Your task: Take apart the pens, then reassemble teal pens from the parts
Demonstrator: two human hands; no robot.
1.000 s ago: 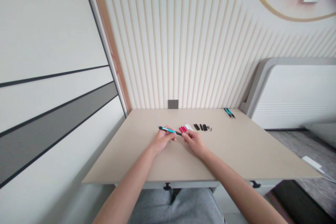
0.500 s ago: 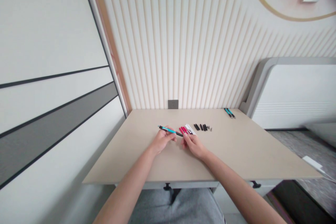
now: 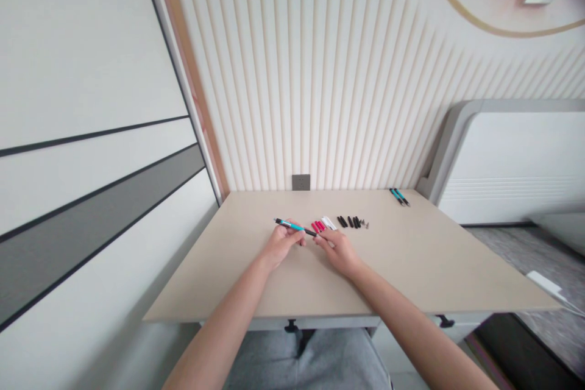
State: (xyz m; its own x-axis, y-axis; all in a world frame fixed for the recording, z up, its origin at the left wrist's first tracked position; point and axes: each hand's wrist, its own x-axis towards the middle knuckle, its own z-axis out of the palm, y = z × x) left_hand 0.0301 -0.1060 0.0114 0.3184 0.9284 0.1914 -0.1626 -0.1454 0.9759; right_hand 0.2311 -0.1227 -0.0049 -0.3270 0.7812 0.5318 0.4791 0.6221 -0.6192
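Between both hands, above the desk, a blue and black pen (image 3: pixel 292 226) is held at a slight slant. Its blue barrel lies in my left hand (image 3: pixel 281 244), which is closed around it. The fingers of my right hand (image 3: pixel 337 250) pinch the black end of the pen. Just beyond the right hand lie several red pen parts (image 3: pixel 318 226) and white pen parts (image 3: pixel 326 222), partly hidden by the fingers. To their right are several black pen parts (image 3: pixel 350 222) and a few small metal pieces (image 3: pixel 364 224).
Two blue and black pens (image 3: pixel 400 196) lie at the far right corner of the beige desk (image 3: pixel 402 268). A ribbed wall with a grey socket (image 3: pixel 301 182) stands behind it. A white cabinet (image 3: pixel 114 280) borders the left side, and black drawer handles (image 3: pixel 290 326) jut out below the front edge.
My right fingers have shifted slightly along the black end of the pen, turning over it. The left hand and the pen stay almost in place.
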